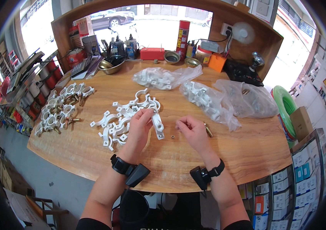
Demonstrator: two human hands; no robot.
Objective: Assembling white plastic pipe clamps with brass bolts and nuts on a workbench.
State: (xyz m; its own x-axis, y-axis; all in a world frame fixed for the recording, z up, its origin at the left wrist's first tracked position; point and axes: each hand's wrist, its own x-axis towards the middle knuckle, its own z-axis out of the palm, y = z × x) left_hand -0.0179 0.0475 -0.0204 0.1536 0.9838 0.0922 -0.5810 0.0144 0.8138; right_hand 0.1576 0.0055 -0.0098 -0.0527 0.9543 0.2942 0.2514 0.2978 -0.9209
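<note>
White plastic pipe clamp, long axis toward the counter's near edge, is pinched in the left hand; the right hand, just right, pinches something unseen.

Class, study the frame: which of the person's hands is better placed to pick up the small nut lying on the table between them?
Probably the right hand. The small nut lies just beside its fingertips, and its fingers look pinched with little in them. The left hand is already gripping a white pipe clamp, so it is occupied.

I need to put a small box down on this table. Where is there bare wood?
Bare wood lies along the near table edge, below the left hand and right hand. Crowded: loose white clamps, assembled clamps, plastic bags.
</note>
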